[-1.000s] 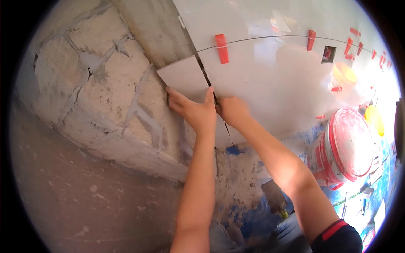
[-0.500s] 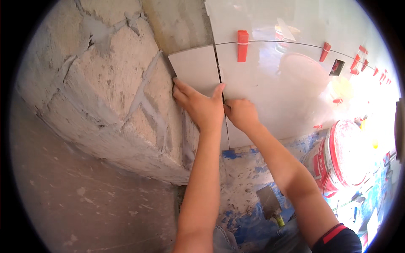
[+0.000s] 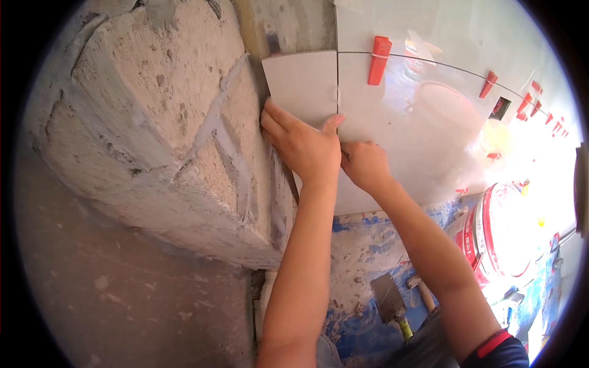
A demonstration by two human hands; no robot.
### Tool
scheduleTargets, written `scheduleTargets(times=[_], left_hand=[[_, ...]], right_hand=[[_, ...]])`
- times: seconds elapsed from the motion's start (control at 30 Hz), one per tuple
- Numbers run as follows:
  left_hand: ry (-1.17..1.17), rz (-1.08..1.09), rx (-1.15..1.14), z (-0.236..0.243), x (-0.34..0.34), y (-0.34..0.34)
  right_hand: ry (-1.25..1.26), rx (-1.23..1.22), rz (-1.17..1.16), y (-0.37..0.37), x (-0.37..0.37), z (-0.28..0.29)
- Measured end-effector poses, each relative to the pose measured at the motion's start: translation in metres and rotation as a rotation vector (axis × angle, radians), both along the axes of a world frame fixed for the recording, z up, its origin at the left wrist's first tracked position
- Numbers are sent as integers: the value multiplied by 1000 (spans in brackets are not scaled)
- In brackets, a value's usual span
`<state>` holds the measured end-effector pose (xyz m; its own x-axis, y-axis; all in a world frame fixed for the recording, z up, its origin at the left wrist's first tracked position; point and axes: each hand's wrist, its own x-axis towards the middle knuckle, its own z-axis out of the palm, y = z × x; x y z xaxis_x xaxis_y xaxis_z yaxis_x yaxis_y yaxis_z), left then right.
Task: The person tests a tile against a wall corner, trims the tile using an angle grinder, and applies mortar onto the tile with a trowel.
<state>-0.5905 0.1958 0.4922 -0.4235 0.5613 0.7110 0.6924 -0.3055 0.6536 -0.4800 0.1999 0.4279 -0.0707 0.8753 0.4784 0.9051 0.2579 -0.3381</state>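
Observation:
My left hand (image 3: pixel 300 144) is closed on a narrow white tile (image 3: pixel 299 80) on the wall, fingers round its left edge and thumb on its face near the seam. A large glossy white tile (image 3: pixel 402 141) adjoins it on the right. Against that tile at the seam, my right hand (image 3: pixel 366 161) is closed, its curled fingers round a small dark item I cannot make out. Red levelling clips (image 3: pixel 379 60) sit along the upper horizontal joint.
Broken, rough masonry (image 3: pixel 141 104) borders the tile on the left, above bare concrete (image 3: pixel 123 282). A trowel (image 3: pixel 388 297) and a wooden-handled tool (image 3: pixel 423 293) lie on the blue-stained floor (image 3: pixel 350 306). A red-rimmed bucket (image 3: pixel 488 230) stands at the right.
The dark gap between the narrow tile and the large tile has narrowed, the narrow tile now standing straighter along the seam. Both hands and the tile appear farther right as the view has shifted.

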Motion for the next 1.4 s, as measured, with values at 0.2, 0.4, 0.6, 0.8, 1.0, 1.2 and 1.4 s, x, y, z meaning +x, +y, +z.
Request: scheduleTargets(times=[0.2, 0.4, 0.6, 0.8, 1.0, 1.2, 1.4], left_hand=[[0, 10, 7, -1, -8, 0], [26, 8, -35, -15, 3, 0], [144, 70, -22, -40, 14, 22], [271, 98, 55, -60, 39, 37], [233, 114, 54, -26, 51, 33], [223, 144, 26, -10, 47, 12], [82, 25, -98, 13, 32, -6]], right_hand=[[10, -87, 21, -2, -5, 6], [134, -114, 73, 2, 10, -15], [41, -94, 165, 36, 32, -36], [-48, -138, 76, 27, 67, -48], [-49, -69, 109, 47, 72, -28], [-18, -89, 107, 19, 62, -19], [77, -137, 101, 8, 44, -3]])
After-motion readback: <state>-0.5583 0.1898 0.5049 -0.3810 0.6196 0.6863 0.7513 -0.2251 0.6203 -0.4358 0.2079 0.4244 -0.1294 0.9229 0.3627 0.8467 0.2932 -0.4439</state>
